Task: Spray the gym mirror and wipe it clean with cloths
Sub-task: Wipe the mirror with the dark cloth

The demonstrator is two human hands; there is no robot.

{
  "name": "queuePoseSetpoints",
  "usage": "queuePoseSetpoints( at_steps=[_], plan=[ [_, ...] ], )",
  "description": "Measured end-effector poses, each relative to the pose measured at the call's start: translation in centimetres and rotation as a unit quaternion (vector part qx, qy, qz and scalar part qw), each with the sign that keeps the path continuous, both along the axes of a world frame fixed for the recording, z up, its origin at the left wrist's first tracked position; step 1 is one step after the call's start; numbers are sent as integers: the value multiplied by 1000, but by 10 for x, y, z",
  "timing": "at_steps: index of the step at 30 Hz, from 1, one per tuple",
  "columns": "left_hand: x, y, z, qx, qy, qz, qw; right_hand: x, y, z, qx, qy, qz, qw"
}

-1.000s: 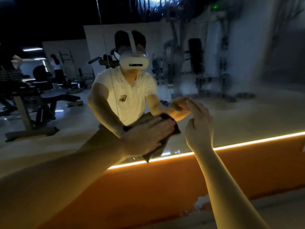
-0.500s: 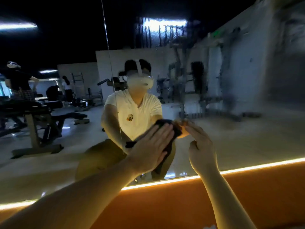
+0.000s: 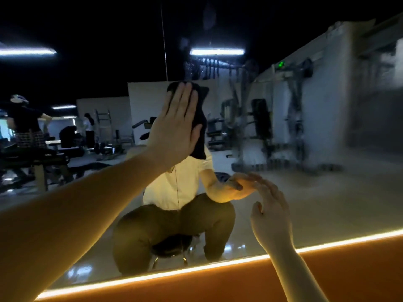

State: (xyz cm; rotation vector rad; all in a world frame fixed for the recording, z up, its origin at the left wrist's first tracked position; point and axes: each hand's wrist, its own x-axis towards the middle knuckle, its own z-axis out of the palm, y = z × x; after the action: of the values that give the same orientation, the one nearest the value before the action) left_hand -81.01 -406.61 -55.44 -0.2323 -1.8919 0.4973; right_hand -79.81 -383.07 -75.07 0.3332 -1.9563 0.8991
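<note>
The gym mirror (image 3: pixel 305 192) fills the wall in front of me, with streaky wet patches on its right half. My left hand (image 3: pixel 176 125) is raised, its fingers straight, and presses a dark cloth (image 3: pixel 199 131) flat against the glass. The cloth hangs down past the palm. My right hand (image 3: pixel 270 212) is lower and to the right, with fingers straight and the fingertips touching the mirror. It holds nothing. No spray bottle is in view.
An orange wall band (image 3: pixel 239 286) with a glowing light strip (image 3: pixel 174 274) runs under the mirror's lower edge. The reflection shows me crouched on a small stool, weight machines, benches and other people at the left.
My left hand has swept the cloth upward along the glass, from beside the right hand to well above it. The right hand stayed low against the mirror.
</note>
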Motion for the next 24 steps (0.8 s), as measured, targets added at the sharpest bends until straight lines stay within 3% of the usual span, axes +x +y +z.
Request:
queuePoseSetpoints(
  at_steps=[2,6,9,11,15,18,20,24],
  plan=[
    [-3,7,-23,-12,-17,-6,1000,1,1,15,38,10,-12,999],
    [-8,6,-99,-197,-160,-73,965,-7,6,76,87,-10,-36,995],
    [-16,-6,-98,-272,-165,-80,945,-12,7,132,140,-45,-78,986],
    [-11,-12,-66,-245,-141,-52,958,-14,2,156,171,-71,-104,977],
    [0,-18,12,-118,5,6,993,-13,-14,163,193,-106,-140,965],
    [2,-11,23,-43,13,2,999,-7,-14,166,209,-127,-148,958],
    [-4,-1,2,-63,-36,-25,997,-5,-9,170,234,-134,-155,950],
    [-16,8,-48,-212,-120,-73,967,-8,7,172,279,-141,-152,938]
  ],
)
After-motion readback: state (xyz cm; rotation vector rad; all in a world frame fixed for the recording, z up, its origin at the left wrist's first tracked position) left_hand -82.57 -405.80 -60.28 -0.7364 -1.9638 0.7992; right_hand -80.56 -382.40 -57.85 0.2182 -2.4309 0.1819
